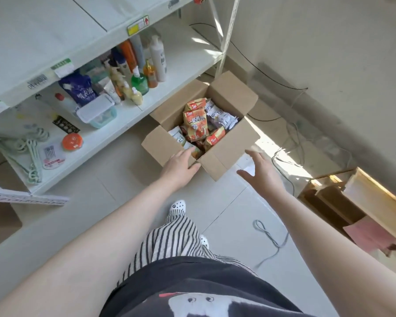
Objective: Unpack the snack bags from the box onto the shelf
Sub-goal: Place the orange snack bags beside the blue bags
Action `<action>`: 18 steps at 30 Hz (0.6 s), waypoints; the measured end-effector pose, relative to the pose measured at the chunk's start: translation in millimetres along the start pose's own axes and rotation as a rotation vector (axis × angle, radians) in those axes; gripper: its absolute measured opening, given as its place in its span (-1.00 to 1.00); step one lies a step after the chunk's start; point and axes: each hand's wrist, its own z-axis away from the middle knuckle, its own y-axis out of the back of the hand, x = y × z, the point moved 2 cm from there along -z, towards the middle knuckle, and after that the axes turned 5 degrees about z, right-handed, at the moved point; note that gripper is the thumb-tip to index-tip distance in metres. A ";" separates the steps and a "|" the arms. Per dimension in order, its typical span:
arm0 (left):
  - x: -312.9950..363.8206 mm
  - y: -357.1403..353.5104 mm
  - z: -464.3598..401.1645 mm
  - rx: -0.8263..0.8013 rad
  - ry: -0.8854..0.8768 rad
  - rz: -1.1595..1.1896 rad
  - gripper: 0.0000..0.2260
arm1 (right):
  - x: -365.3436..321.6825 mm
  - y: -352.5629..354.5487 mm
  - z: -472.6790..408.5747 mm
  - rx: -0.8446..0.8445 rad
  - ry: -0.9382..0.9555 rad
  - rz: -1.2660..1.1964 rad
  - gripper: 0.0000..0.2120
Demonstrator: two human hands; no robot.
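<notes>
Open cardboard box (224,156) of snack bags (195,124) ahead of both hands, left hand (181,165) relaxed on its near rim, right hand (260,170) spread, empty, just right of it, shelf (188,65) beyond left.

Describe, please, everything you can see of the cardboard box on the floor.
The cardboard box is plain brown and sits on the pale tiled floor beside the lowest shelf. Its four flaps are folded outward, leaving it open at the top. Inside are snack bags, orange ones and white ones, piled loosely. The left hand rests on its near flap; the right hand hovers open just beside it.
</notes>
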 end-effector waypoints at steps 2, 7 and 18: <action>5.1 -3.9 -14.0 -0.007 0.013 0.000 -0.47 | 8.1 2.1 -13.4 -0.003 -0.002 -0.013 -0.41; 16.1 -7.3 -64.0 -0.026 0.058 0.019 -0.47 | 18.5 8.6 -64.3 -0.042 0.032 0.001 -0.41; 48.1 -5.5 -179.5 -0.098 0.123 -0.084 -0.47 | 57.1 39.7 -190.0 -0.133 0.127 0.098 -0.37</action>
